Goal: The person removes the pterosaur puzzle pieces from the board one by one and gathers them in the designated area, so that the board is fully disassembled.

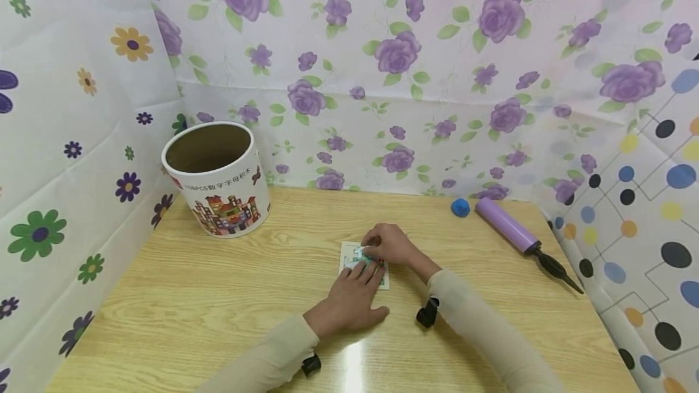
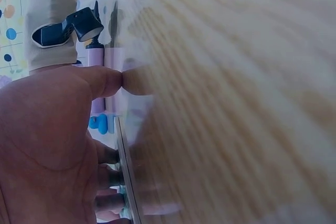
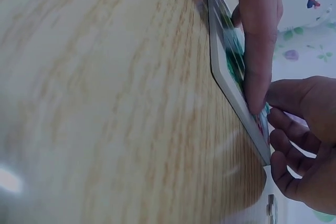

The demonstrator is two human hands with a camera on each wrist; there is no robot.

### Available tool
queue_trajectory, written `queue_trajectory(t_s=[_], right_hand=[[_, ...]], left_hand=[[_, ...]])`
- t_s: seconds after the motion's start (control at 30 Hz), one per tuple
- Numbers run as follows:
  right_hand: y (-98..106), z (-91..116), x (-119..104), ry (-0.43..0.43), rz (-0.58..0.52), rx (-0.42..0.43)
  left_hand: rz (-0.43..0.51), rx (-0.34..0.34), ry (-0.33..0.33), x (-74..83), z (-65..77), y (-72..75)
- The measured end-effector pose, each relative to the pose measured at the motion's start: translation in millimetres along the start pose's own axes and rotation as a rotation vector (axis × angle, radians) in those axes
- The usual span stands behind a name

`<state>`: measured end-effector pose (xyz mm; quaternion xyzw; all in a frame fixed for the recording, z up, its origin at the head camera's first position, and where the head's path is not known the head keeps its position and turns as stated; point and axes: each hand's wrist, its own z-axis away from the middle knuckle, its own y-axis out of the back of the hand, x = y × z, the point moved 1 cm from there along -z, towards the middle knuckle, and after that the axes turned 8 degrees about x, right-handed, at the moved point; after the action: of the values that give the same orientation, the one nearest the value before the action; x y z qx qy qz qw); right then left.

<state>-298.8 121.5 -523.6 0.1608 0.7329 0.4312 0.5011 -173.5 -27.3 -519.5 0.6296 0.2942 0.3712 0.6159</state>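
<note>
A small jigsaw puzzle board (image 1: 344, 255) with a pale frame and a blue-green picture lies flat on the table. My left hand (image 1: 351, 303) rests its straight, spread fingers across the lower part of the picture, its thumb out to the right over the wood. At the board's far edge my right hand (image 1: 395, 246) has its fingers curled, thumb and forefinger pinching a small puzzle piece (image 3: 268, 109), mostly hidden by the fingertips. The right wrist view shows the left forefinger (image 3: 258, 72) lying on the picture close to the right thumb.
A large white printed bucket (image 1: 229, 199) stands at the back left of the wooden table (image 1: 262, 296). At the back right lie a small blue object (image 1: 460, 207) and a purple hand pump (image 1: 508, 226) with a black handle. Flowered cloth (image 1: 349, 77) hangs behind.
</note>
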Motion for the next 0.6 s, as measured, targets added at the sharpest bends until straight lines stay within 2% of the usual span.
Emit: queue_trajectory(t_s=[0.6], right_hand=[[5.1, 1.4, -1.8, -0.027, -0.114, 0.001]], left_hand=[[0.024, 0.004, 0.009, 1.2, 1.2, 2.3]])
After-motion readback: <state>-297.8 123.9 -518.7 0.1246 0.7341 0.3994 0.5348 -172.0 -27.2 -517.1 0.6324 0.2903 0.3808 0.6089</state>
